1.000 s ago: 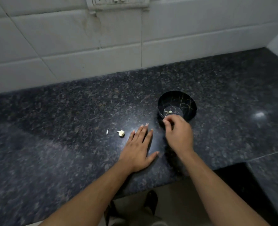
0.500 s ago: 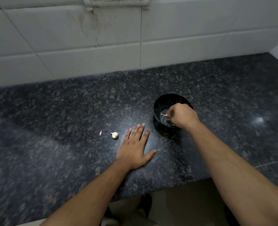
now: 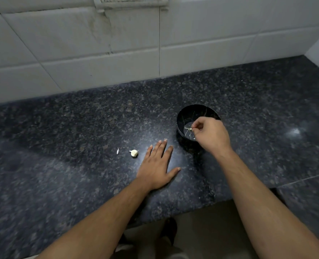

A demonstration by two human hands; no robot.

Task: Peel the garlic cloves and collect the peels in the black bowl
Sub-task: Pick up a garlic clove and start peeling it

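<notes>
A small black bowl [image 3: 189, 114] with thin gold lines stands on the dark granite counter. My right hand [image 3: 210, 134] hangs over its near rim, fingers curled, pinching a small pale bit of garlic peel [image 3: 190, 129] above the bowl's inside. My left hand [image 3: 157, 165] lies flat on the counter, fingers straight, just left of the bowl. A pale garlic clove [image 3: 134, 153] sits a little left of my left fingertips. A thin white sliver of peel [image 3: 118, 150] lies left of the clove.
The granite counter [image 3: 80, 128] runs to a white tiled wall [image 3: 117, 43] at the back, with a switch plate [image 3: 130, 1] at the top. The counter's front edge [image 3: 201, 204] steps back at the lower right; floor shows below.
My right hand moved from the counter in front of the bowl up over its rim and now holds the bit of peel above the inside. My left hand stayed flat.
</notes>
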